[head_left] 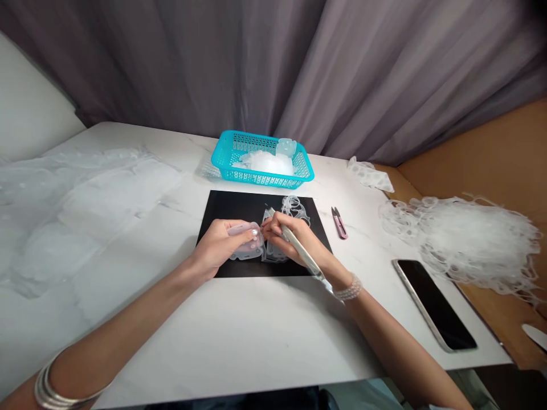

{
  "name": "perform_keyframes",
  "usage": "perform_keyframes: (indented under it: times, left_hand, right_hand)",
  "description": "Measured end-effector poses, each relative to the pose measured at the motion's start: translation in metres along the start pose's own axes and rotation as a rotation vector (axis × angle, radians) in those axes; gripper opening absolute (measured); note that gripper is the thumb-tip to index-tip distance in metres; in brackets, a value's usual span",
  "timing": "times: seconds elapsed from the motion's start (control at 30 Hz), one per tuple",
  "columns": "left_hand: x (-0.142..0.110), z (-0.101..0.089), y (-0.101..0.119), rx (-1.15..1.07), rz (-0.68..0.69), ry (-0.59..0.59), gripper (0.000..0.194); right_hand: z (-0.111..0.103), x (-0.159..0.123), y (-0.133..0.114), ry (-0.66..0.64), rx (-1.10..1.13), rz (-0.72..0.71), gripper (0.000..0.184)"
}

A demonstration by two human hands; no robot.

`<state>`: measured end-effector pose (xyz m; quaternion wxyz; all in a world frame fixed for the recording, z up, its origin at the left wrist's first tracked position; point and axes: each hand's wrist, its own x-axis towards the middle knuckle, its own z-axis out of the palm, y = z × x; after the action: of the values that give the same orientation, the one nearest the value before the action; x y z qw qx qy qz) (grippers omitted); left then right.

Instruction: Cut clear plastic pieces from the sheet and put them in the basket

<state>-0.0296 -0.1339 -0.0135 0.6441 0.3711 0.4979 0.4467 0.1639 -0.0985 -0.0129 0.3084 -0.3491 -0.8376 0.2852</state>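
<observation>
My left hand (222, 245) grips a translucent, soft-looking moulded piece (247, 253), thumb on top, over a black mat (228, 205). My right hand (294, 236) is closed around a white pen-shaped tool (303, 254) with a thin dark tip pointing away from me. The right fingertips meet the right edge of the held piece; whether they pinch it I cannot tell. Under and beside the right hand lie more translucent pieces (277, 257), partly hidden. Thin looped trimmings (293, 204) rest at the mat's upper right.
Behind the mat stands a turquoise basket (265, 181) holding similar pieces. Pink-handled thread snips (339, 223) and a phone (436, 307) lie on the right, near a large heap of trimmings (465, 239). Translucent sheets (85, 210) cover the table's left side. A grey curtain (213, 62) hangs behind.
</observation>
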Motion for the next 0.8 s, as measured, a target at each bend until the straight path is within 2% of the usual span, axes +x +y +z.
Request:
perform_keyframes:
  times: [0.1,0.2,0.3,0.4,0.57,0.7,0.8]
  left_hand:
    - [0.005,-0.004,-0.001,-0.073,0.046,0.113,0.022]
    - [0.011,-0.012,0.000,-0.165,0.109,0.229,0.018]
    - [0.013,-0.017,0.001,-0.232,0.129,0.261,0.014]
    - [0.010,-0.014,0.002,-0.258,0.113,0.224,0.015]
    - [0.002,-0.005,0.005,-0.307,0.107,0.136,0.011]
    - [-0.003,-0.001,0.006,-0.345,0.094,0.026,0.013]
    - [-0.006,0.001,0.007,-0.376,0.080,-0.014,0.014]
  right_hand:
    - [-0.008,-0.007,0.008,-0.072,0.163,0.003,0.022]
    - [-0.021,-0.014,0.016,-0.036,0.180,0.031,0.025]
    - [-0.030,-0.014,0.019,-0.013,0.190,0.062,0.023]
    - [-0.029,-0.011,0.016,0.039,0.162,0.089,0.024]
    - [-0.015,-0.006,0.003,0.131,0.150,0.132,0.026]
    - [-0.004,-0.008,-0.016,0.180,0.288,0.123,0.031]
    - [0.002,-0.009,-0.026,0.180,0.443,0.194,0.037]
